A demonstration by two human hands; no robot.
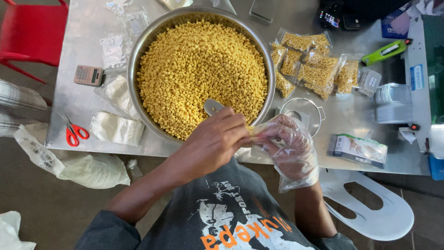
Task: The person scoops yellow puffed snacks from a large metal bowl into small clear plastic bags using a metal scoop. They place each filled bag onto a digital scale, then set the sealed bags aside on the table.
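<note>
The left hand (215,139) has its grip clamped on a metal spoon (212,107) at the near edge of the big steel bowl (138,55) of yellow pellets (201,69). Just right, the gloved right hand (287,146) pinches a clear bag (259,132) above the tabletop (83,99).

The person's bare left hand (213,139) was curled into a loose fist, knuckles up, fingers closed round a handle, its forearm running back and down toward the left elbow. The right hand (286,146), sheathed in a loose clear plastic glove, lay just beside it, fingertips meeting the left hand's fingers, its palm turned partly upward and its forearm dropping straight back.
</note>
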